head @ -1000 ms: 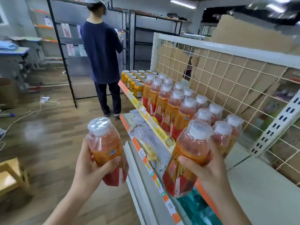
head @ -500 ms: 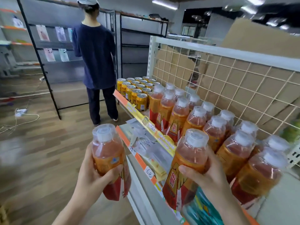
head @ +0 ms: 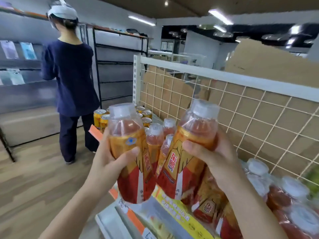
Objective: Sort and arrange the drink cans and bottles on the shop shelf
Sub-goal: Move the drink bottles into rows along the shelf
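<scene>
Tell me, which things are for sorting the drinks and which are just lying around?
For the job: left hand gripping the left bottle; right hand gripping the right bottle; shelved bottles; gold cans.
Just lying about: cardboard sheets; black rack; person in dark blue.

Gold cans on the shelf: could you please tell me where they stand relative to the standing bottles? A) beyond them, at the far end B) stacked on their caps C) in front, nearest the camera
A: the gold cans cluster farthest away, past the standing bottles.
</scene>
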